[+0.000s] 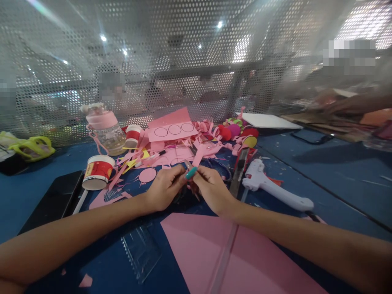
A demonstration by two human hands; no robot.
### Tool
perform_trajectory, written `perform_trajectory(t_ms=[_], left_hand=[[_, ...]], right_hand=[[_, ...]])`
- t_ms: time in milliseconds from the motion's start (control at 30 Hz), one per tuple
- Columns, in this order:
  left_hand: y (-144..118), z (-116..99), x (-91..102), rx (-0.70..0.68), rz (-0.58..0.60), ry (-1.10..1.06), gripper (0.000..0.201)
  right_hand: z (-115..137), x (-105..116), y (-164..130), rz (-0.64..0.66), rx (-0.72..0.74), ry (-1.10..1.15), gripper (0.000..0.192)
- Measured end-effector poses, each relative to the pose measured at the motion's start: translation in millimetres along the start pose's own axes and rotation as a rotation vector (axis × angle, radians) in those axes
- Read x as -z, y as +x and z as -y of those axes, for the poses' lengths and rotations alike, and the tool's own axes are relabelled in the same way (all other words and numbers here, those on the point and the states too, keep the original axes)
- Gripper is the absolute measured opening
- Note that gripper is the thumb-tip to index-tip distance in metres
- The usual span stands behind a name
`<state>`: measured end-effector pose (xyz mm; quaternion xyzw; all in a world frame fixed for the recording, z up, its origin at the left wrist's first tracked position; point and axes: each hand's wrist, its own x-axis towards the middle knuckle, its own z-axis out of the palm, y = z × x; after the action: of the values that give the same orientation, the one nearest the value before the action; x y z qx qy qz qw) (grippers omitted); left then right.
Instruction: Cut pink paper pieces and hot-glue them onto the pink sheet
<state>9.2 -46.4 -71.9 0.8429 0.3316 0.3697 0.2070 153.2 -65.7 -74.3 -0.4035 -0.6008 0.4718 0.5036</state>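
At frame centre, your left hand [165,188] and right hand [211,188] both pinch the teal-handled tool [191,173] — keep that grip firm, low over the desk [337,171], clear of the pink sheet [214,253].

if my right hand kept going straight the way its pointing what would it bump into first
The right hand points up-left at the left hand, so it would meet those fingers almost at once; both already pinch a small teal-tipped tool. Past them lies a pink paper circle, though depth is unclear.
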Motion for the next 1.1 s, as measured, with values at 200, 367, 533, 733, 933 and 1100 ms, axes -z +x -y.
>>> perform_trajectory(t_ms=[200, 367, 533, 733, 933, 1100], left_hand=[[0.7, 0.6, 0.7, -0.049, 0.02, -0.003, 0.03], [0.5, 0.3, 1.6, -0.06, 0.062, -0.009, 0.026], [1.1, 0.4, 2.0, -0.091, 0.09, -0.007, 0.026], [1.2, 1.5, 1.4, -0.086, 0.09, 0.004, 0.03], [1.4, 1.4, 0.9, -0.07, 0.107, 0.043, 0.031], [1.5, 0.2, 0.4, -0.057, 0.116, -0.014, 0.026]], right_hand=[[0.6, 1.9, 2.0, 0.052, -0.003, 0.14, 0.032], [3.0, 1.8, 2.5, 0.053, -0.009, 0.192, 0.035], [5.1, 0.7, 2.9, 0.04, -0.009, 0.183, 0.038], [1.8, 0.6, 3.5, 0.037, -0.009, 0.174, 0.035], [-1.3, 0.3, 3.8, 0.026, -0.016, 0.196, 0.034], [5.7, -0.5, 2.9, 0.028, -0.057, 0.233, 0.034]])
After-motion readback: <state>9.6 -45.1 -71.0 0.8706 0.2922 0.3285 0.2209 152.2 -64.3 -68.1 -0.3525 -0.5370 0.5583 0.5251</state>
